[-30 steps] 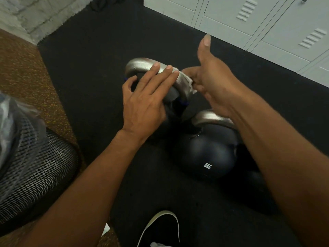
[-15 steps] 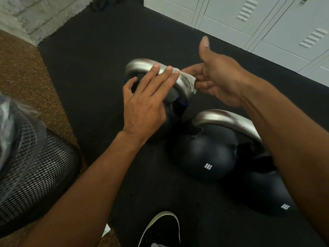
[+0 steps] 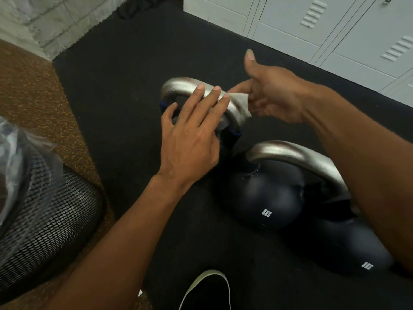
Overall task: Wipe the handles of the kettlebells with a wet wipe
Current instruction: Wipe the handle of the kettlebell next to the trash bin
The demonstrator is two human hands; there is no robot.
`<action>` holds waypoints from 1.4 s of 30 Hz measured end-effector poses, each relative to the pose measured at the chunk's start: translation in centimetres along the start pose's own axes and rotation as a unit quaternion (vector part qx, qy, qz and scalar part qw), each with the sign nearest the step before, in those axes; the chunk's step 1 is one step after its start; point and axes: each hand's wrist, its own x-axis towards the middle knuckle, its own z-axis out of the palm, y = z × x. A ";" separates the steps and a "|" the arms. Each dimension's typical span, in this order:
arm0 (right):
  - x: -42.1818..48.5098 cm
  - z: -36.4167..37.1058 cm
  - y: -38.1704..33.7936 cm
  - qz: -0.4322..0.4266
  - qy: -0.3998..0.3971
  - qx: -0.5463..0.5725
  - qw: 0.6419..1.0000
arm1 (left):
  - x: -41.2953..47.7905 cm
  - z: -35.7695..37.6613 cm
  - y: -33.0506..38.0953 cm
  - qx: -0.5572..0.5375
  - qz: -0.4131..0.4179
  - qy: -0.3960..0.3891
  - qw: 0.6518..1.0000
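Matting of black rubber (image 3: 116, 90) covers most of the floor, meeting brown speckled flooring (image 3: 33, 90) on the left and a pale brick wall (image 3: 44, 19) at the far left corner. Grey metal lockers (image 3: 335, 30) line the far right edge. A black mesh bin (image 3: 55, 220) with a clear plastic liner (image 3: 13, 153) stands at the near left, well apart from the weights.

Three dark kettlebells stand upright on the matting, handles up. The far kettlebell (image 3: 178, 86) has most of its body hidden behind the left hand; its steel handle arches with its long axis running left to right, slanting nearer on the right, with blue bands at its feet. The middle kettlebell (image 3: 263, 198), marked 8KG, stands just beside it, its handle (image 3: 290, 153) lying along much the same line. The nearest kettlebell (image 3: 348, 249) touches or nearly touches the middle one. The right forearm crosses above both, covering the right end of the middle handle.

The left hand (image 3: 190, 139) lies flat over the far handle, fingers straight across its top, thumb spread below inside the loop. The right hand (image 3: 274, 95) curls its fingers onto the wet wipe (image 3: 241, 104), thumb raised clear. The wipe drapes over the right shoulder of the far handle, partly under the left fingertips.

A black shoe (image 3: 207, 291) with a white sole shows at the bottom edge.
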 end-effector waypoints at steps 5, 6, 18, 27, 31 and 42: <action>4.0 0.1 -0.5 0.067 -0.212 -0.036 0.974 | -0.1 -0.2 -0.2 0.021 0.004 -0.006 1.000; 4.4 0.1 -0.7 0.073 -0.225 -0.037 0.971 | -0.2 -0.1 -0.1 0.015 -0.001 -0.006 1.000; 3.1 -1.2 -0.5 0.022 -0.113 -0.040 0.993 | -2.4 -0.9 1.1 -0.118 -0.108 0.045 0.986; -5.8 3.4 -0.4 -0.076 0.167 -0.152 0.971 | -1.8 -0.6 0.7 -0.140 -0.181 0.028 0.973; -7.5 7.6 1.2 -0.139 0.226 -0.363 0.893 | -1.5 -0.6 0.7 -0.156 -0.188 0.040 0.969; 1.6 1.5 -0.9 -0.041 0.046 0.004 0.998 | 0.0 -1.1 0.3 0.010 -0.065 0.074 0.995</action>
